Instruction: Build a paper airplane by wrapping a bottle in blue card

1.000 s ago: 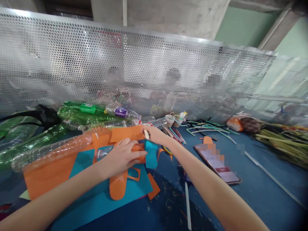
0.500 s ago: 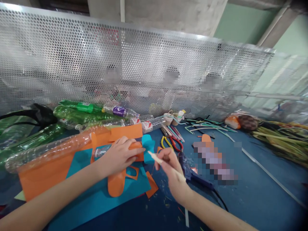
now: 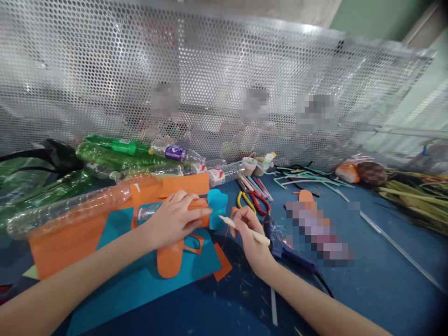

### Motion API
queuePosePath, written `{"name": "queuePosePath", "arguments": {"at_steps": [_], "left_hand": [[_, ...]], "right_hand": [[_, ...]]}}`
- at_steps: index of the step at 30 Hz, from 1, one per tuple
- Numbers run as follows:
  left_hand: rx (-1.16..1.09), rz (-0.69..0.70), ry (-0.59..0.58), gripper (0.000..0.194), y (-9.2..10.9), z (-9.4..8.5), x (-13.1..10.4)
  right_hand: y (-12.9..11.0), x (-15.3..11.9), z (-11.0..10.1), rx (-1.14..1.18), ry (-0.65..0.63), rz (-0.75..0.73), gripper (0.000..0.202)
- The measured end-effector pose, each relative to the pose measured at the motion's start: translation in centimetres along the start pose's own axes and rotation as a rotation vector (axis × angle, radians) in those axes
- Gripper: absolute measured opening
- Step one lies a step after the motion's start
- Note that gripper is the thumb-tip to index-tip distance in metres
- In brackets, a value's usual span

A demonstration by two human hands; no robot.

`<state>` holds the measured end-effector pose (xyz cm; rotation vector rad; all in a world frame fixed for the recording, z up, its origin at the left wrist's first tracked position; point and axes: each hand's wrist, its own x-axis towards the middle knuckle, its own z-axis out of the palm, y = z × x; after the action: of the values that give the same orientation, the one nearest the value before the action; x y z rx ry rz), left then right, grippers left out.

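My left hand (image 3: 175, 219) is closed over an orange toy gun (image 3: 170, 259) of craft foam, which has a clear bottle in its body and lies on a blue foam sheet (image 3: 126, 284). A wavy light-blue foam piece (image 3: 217, 205) stands at the gun's right end, by my left fingertips. Between thumb and fingers my right hand (image 3: 254, 242) grips a cream-coloured pen (image 3: 262, 238). Its tip points left and is at the lower right edge of the light-blue piece; whether it touches is unclear.
A dark blue glue gun (image 3: 297, 259) with a cord lies right of my right hand. Behind are red-handled (image 3: 262, 204) and yellow-handled tools (image 3: 245, 201), markers (image 3: 261, 186) and plastic bottles (image 3: 122, 161). A perforated metal screen (image 3: 210, 60) closes off the back.
The pen has tipped to a flatter angle, and its tip has shifted slightly right along the light-blue piece. My left hand keeps its hold. The head view has tilted down.
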<state>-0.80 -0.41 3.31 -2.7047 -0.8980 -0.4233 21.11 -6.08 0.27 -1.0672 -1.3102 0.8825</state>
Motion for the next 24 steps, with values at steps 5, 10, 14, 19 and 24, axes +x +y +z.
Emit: {"name": "queuePosePath", "arguments": {"at_steps": [5, 10, 14, 19, 24], "left_hand": [[0.001, 0.013, -0.005, 0.033, -0.1, 0.0, -0.1], [-0.013, 0.014, -0.016, 0.033, -0.1, -0.1, 0.0], [-0.020, 0.005, -0.020, 0.033, -0.1, -0.1, 0.1], [-0.027, 0.001, -0.021, 0.033, -0.1, -0.1, 0.1], [-0.020, 0.007, -0.030, 0.033, 0.0, -0.2, 0.1]], "right_hand": [[-0.7, 0.0, 0.1, 0.000, 0.064, -0.005, 0.019], [0.1, 0.2, 0.1, -0.035, 0.065, -0.008, 0.018], [0.8, 0.2, 0.0, -0.037, 0.054, -0.040, 0.018], [0.9, 0.1, 0.0, -0.057, 0.044, -0.026, 0.019], [1.1, 0.2, 0.0, -0.072, 0.051, -0.019, 0.020]]}}
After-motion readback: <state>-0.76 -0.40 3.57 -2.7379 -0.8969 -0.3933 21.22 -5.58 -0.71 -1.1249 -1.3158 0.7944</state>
